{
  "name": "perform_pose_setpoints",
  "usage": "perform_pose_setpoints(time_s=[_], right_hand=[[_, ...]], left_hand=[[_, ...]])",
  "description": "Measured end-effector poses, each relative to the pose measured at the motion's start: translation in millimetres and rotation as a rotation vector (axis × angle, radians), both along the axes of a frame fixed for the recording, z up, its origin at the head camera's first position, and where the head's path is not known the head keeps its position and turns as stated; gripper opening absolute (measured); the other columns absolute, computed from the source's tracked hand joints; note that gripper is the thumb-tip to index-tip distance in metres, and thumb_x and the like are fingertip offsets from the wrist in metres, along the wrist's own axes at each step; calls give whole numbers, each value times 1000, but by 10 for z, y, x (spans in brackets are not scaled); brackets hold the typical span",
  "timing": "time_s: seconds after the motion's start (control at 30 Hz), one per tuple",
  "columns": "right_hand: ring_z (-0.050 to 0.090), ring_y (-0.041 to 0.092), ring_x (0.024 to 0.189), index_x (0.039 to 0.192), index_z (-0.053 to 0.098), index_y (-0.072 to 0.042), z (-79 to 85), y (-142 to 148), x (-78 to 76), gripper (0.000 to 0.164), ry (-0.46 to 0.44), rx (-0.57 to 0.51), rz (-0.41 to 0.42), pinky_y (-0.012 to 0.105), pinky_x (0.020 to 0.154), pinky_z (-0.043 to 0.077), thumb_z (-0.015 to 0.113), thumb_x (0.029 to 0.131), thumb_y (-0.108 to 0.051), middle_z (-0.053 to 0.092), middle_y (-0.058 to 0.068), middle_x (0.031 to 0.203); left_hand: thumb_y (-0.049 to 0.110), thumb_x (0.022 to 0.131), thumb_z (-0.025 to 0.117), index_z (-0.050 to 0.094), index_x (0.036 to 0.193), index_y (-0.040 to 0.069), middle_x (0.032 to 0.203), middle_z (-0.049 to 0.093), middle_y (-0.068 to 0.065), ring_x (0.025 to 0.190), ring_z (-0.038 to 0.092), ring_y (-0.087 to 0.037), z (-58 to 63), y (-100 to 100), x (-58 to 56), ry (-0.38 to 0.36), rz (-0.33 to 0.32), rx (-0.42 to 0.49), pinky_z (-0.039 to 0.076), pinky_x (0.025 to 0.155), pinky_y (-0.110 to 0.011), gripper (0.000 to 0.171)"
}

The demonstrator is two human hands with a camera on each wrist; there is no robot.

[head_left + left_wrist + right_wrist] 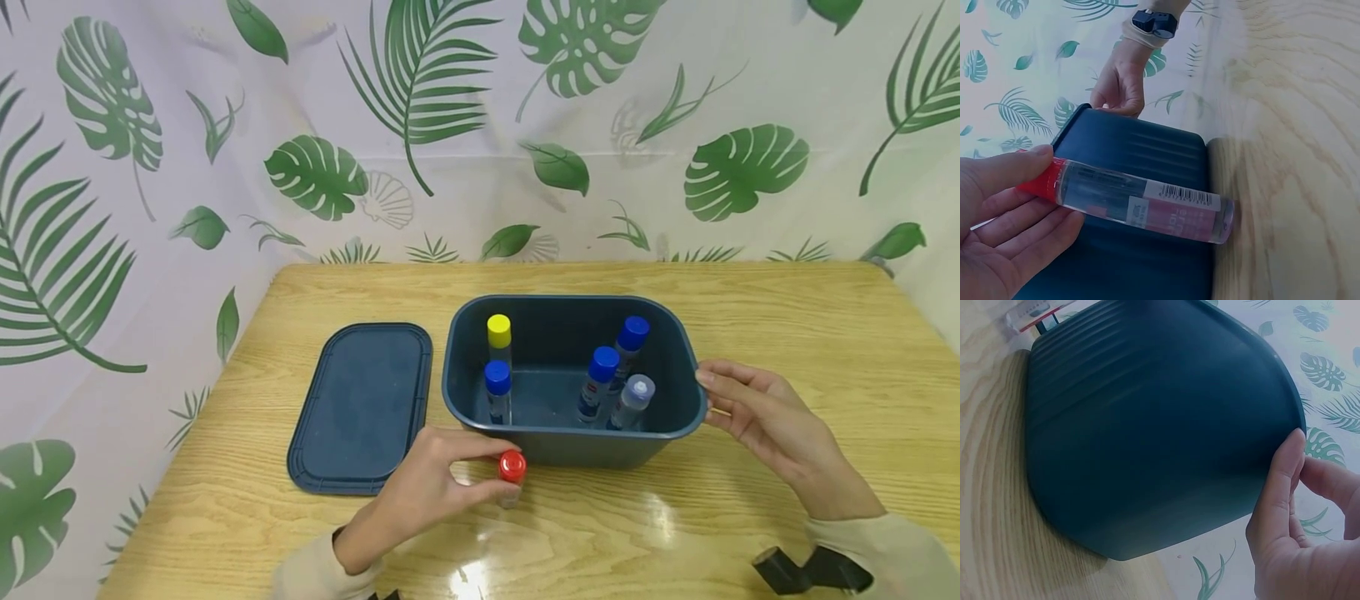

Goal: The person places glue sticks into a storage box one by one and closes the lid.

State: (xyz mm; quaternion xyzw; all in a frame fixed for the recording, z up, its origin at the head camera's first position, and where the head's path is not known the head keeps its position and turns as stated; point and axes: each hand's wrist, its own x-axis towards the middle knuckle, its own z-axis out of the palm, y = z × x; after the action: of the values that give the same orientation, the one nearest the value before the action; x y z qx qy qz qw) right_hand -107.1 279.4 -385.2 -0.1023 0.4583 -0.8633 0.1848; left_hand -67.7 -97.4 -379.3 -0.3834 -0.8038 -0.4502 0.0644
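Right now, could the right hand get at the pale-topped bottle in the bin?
Probably yes: the right hand grips the rim near the pale-topped bottle, the bin is open, and the lid lies aside. It would likely need to let go first.

Tabletop [832,333]: pale wood grain is shown from 8 round to 4 o'clock in the head view; in the left wrist view it is seen toward 3, in the right toward 9.
Glare [468,581]: bright light is reflected off the wood at 6 o'clock, and more faintly at 5.
Lid [363,404]: a dark blue, round-cornered panel with a grooved border is laid flat at 8 o'clock.
Backdrop cloth [622,179]: white fabric is hung behind the far edge, from 9 through 12 to 3 o'clock.
Printed leaves [742,172]: green split leaves are set at 10 and 2 o'clock, and a large frond at 9.
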Motion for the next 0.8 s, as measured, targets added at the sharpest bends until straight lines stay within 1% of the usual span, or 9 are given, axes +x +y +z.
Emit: perform_pose_setpoints(time_s=[0.2, 0.47, 0.67, 0.8], right_hand=[[66, 17, 89, 110, 67, 1, 1, 2, -1, 34, 8, 26, 0, 29, 79, 58, 34, 101, 7, 66, 7, 102], [66, 16, 89, 110, 67, 1, 5, 7, 6, 34, 7, 35, -5, 29, 79, 58, 35, 101, 6, 66, 7, 102], [66, 16, 89, 110, 68, 0, 10, -8, 3, 33, -4, 45, -13, 29, 79, 58, 36, 101, 6, 67, 7, 102], [66, 16, 88, 109, 68, -1, 9, -7, 5, 32, -11, 50, -19, 29, 79, 58, 37, 101, 5, 66, 7, 101]], left_hand=[[17, 78, 82, 74, 105, 5, 99, 74, -4, 93, 69, -11, 54, 3, 22, -19, 6, -15, 54, 82, -19, 31], [15, 78, 81, 73, 107, 4, 99, 74, -3, 94, 69, -11, 147, 12, 33, -27, -7, 15, 55, 82, -21, 32], [14, 77, 82, 73, 106, 4, 96, 74, -2, 91, 69, -9, 206, 15, 39, -5, -14, 39, 55, 81, -21, 32], [13, 76, 83, 73, 105, 4, 94, 74, -3, 88, 69, -7, 283, 37, 31, 26, -32, 77, 56, 79, -21, 32]])
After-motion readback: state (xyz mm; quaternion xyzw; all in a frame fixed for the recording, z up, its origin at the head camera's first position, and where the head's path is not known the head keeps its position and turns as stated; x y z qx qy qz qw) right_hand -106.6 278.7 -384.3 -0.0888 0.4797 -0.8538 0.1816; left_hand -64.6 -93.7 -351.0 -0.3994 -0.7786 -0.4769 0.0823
